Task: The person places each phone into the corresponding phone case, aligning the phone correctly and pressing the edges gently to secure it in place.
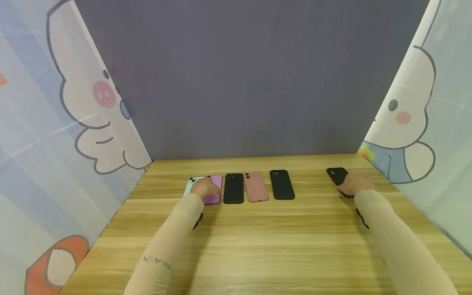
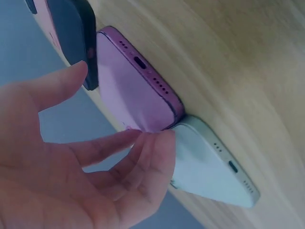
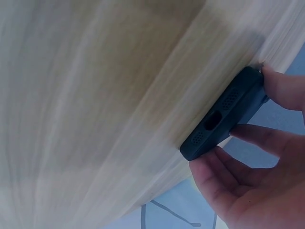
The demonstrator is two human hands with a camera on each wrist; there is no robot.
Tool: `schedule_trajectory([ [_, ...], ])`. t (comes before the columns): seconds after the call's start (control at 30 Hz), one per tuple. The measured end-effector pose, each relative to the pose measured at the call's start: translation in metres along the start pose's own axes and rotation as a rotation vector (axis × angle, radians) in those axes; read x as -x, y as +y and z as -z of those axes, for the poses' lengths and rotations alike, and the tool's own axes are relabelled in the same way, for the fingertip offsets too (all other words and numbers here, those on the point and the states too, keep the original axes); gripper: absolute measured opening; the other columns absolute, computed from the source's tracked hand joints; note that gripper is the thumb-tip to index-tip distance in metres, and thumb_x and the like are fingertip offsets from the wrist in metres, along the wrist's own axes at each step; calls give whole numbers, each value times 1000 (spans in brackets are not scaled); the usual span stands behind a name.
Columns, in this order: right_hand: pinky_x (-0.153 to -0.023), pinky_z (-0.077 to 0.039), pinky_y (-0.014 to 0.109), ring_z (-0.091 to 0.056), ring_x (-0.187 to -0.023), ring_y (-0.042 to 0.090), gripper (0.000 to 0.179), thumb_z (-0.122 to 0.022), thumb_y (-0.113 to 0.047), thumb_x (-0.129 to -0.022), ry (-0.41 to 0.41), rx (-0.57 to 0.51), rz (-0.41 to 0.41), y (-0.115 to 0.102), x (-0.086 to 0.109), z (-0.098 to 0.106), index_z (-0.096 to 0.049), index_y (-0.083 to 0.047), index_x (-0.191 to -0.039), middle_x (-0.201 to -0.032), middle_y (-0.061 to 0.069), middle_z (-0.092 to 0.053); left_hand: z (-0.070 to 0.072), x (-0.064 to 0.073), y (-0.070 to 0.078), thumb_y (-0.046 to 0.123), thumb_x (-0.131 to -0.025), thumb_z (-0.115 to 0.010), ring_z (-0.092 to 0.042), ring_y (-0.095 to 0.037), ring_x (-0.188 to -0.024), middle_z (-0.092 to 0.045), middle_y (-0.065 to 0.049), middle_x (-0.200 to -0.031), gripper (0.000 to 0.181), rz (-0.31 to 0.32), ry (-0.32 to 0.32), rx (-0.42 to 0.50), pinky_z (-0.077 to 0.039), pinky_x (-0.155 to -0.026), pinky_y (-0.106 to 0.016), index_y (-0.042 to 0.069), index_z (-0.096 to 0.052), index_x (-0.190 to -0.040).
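Note:
On the left, a mint phone [image 1: 189,189] and a purple phone [image 1: 215,194] lie side by side, backs up. My left hand [image 1: 204,187] hovers over them. Its thumb is spread toward the neighbouring black phone [image 2: 74,33], and its other fingertips [image 2: 159,143] are bunched by the seam between mint and purple; contact there is hard to tell. Far to the right, my right hand [image 1: 355,184] holds a black phone case [image 3: 224,112] by its edges, thumb on one side and fingers on the other. Whether a phone is inside it is not visible.
In the same row lie a pink phone [image 1: 256,187] and another black phone [image 1: 282,185]. Behind the wooden table [image 1: 280,250] stands a dark grey panel [image 1: 239,82]. Cartoon-printed curtains [image 1: 29,123] hang at both sides.

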State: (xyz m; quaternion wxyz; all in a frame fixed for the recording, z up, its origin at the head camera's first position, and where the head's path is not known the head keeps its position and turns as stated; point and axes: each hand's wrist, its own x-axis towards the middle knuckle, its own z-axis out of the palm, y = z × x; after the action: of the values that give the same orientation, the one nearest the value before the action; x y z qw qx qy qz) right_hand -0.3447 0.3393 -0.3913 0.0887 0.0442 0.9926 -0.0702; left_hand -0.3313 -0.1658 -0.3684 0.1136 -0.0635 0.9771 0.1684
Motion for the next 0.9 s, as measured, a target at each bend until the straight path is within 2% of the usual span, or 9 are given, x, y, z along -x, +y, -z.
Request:
schedule_trajectory([
  [0.23, -86, -50, 65, -54, -105, 64, 70, -63, -41, -95, -1, 16, 10, -2, 1, 1, -53, 24, -119, -120, 49, -51, -2, -3, -3, 35, -87, -74, -62, -30, -101, -65, -20, -122, 63, 29, 25, 33, -54, -89, -45, -4, -60, -134],
  [0.33, -86, -50, 65, -53, -106, 65, 70, -63, -41, -95, -1, 14, -2, -3, 1, 0, -53, 24, -119, -120, 50, -51, -4, -4, 0, 35, -88, -73, -61, -27, -95, -67, -18, -119, 59, 44, 41, 16, -54, -86, -42, -3, -62, -132],
  [0.43, -89, -48, 66, -49, -110, 67, 72, -63, -40, -96, -2, 5, -28, -2, 0, -1, -50, 25, -122, -123, 52, -47, -6, -4, 6, 34, -88, -75, -62, -29, -100, -66, -19, -121, 60, 59, 50, -11, -53, -89, -44, -3, -61, -134],
  [0.6, -89, -48, 67, -47, -112, 68, 73, -63, -41, -96, 6, -14, -48, -2, -2, -3, -49, 25, -125, -125, 54, -43, -10, -5, 10, 37, -89, -78, -63, -35, -114, -62, -24, -132, 74, 75, 42, -31, -54, -93, -46, -6, -51, -143],
  [0.77, -88, -48, 67, -49, -110, 67, 71, -62, -40, -96, 17, -7, -39, -1, -3, -6, -50, 24, -124, -124, 52, -46, -10, -8, 9, 36, -86, -80, -63, -33, -112, -62, -23, -132, 72, 99, 42, 5, -54, -92, -44, -5, -55, -140],
  [0.9, -90, -47, 67, -46, -112, 68, 71, -61, -39, -97, 27, -8, -41, -1, -1, -7, -49, 25, -126, -125, 53, -44, -11, -8, 8, 38, -84, -79, -63, -29, -105, -65, -20, -128, 63, 118, 42, 29, -55, -90, -41, -2, -63, -131],
])
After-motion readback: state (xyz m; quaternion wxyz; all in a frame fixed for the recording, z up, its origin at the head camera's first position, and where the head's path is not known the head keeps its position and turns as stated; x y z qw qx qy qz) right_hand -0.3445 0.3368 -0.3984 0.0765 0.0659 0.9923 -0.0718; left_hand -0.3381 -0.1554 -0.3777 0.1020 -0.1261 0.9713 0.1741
